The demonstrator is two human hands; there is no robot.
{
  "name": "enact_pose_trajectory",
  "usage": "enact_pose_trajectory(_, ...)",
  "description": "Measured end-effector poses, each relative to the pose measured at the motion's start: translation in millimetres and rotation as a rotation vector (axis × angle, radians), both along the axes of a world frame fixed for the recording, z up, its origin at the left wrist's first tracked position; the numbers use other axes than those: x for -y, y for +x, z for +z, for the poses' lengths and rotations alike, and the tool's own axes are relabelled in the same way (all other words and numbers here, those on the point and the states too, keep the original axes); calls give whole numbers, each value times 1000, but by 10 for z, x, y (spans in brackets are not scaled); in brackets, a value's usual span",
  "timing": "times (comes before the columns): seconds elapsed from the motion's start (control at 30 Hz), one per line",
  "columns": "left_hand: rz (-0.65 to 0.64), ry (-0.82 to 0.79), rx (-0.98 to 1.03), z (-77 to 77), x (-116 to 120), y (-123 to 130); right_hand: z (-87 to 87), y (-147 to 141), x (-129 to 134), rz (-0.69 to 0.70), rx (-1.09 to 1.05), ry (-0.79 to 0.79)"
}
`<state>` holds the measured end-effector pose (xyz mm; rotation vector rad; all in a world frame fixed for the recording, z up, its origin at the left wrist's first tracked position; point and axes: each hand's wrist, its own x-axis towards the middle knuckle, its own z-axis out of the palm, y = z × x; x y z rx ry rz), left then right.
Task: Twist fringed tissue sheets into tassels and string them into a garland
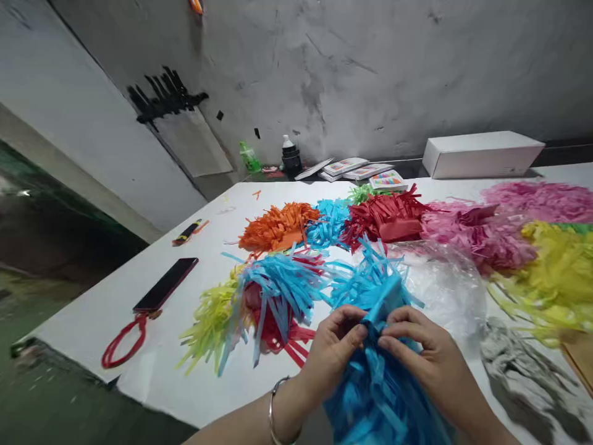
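A bunch of blue fringed tissue paper (384, 395) hangs over the near table edge, its upper fringe spread on the tabletop. My left hand (336, 346) pinches the folded middle band between thumb and fingers. From the other side my right hand (417, 343) grips the same band, fingertips closed on it. A bangle circles my left wrist. Just left of my hands lies a pile of fringed tassels (282, 284) in blue, red and yellow-green. Behind the blue paper sits a crumpled clear plastic bag (440, 284).
Orange (278, 225), red (386, 216), pink (482, 232) and yellow fringed bundles (551, 272) line the white table. A phone (167, 284) with a red strap and a cutter knife (188, 231) lie left. Against the wall stands a white box (482, 154). Grey cloth (528, 364) lies at right.
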<state>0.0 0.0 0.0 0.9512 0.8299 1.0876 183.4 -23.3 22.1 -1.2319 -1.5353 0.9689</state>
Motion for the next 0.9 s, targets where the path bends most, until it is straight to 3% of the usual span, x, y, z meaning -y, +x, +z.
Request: enact_pose_trajectory(0.9,-14,26,-15,19,-3,5,-2,9,-32,19,-16,-45)
